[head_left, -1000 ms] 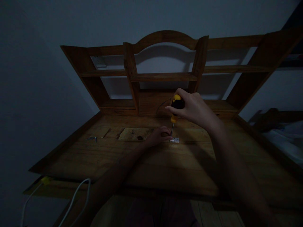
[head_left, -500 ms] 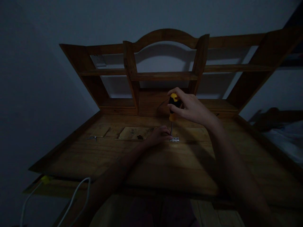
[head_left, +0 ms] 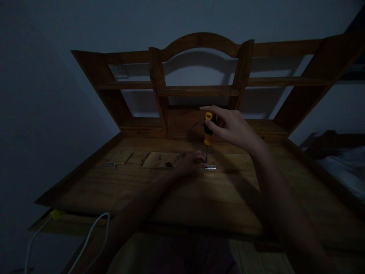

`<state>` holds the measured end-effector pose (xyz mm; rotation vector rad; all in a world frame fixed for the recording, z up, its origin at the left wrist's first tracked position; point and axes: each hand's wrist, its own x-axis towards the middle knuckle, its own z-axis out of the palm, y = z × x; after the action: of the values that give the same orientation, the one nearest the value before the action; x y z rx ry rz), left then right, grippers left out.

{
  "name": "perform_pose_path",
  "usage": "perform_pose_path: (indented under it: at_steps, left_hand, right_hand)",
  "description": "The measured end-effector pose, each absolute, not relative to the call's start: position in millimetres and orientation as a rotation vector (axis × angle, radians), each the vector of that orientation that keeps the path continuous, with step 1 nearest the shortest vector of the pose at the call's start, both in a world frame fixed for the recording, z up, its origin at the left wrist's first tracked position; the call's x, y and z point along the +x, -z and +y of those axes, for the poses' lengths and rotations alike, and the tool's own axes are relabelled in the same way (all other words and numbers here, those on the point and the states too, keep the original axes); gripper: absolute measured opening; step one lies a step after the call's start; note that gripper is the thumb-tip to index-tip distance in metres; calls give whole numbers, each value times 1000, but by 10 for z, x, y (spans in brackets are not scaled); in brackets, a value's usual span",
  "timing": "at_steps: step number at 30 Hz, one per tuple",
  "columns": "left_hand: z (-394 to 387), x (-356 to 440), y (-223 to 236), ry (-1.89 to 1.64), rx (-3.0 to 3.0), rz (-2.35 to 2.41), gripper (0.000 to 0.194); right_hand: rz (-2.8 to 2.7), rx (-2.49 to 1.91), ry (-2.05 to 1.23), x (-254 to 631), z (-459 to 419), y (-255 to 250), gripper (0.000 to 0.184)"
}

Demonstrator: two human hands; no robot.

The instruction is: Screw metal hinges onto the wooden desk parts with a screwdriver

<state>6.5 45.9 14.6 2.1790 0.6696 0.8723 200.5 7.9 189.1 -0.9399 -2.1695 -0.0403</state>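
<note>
My right hand (head_left: 228, 125) is closed around the yellow and black handle of a screwdriver (head_left: 208, 131), its index finger lifted off the top. The screwdriver stands upright, its shaft pointing down at a small metal hinge (head_left: 210, 167) on the wooden desktop. My left hand (head_left: 193, 163) rests low on the wood with its fingertips pressed on the hinge's left end, beside the screwdriver tip. The tip itself and that end of the hinge are partly hidden by the fingers. The scene is dim.
A wooden shelf unit (head_left: 199, 91) rises at the back of the desk (head_left: 182, 201). Several small metal pieces (head_left: 111, 164) lie at the left by a thin wooden piece (head_left: 121, 157). A rough pale recess (head_left: 159, 160) lies left of my left hand. A white cable (head_left: 90, 232) loops at the front left.
My right hand's fingers have shifted around the screwdriver handle, and the index finger is straighter. The left hand stays on the hinge. The view has moved very slightly.
</note>
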Motion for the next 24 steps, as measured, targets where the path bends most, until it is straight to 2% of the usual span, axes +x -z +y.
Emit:
perform_pose_path:
  at_steps: [4, 13, 18, 24]
  left_hand:
    - [465, 62, -123, -885, 2193, 668, 22]
    - [469, 60, -122, -895, 2200, 654, 23]
    - [473, 60, -116, -890, 2187, 639, 24]
    - [476, 60, -117, -868, 2203, 646, 23]
  right_hand:
    - [-2154, -899, 85, 1983, 114, -1876, 35]
    - [-2205, -901, 72, 2053, 59, -1926, 42]
    - [-2189, -917, 132, 2059, 89, -1903, 37]
    - [-2260, -877, 57, 2078, 43, -1940, 46]
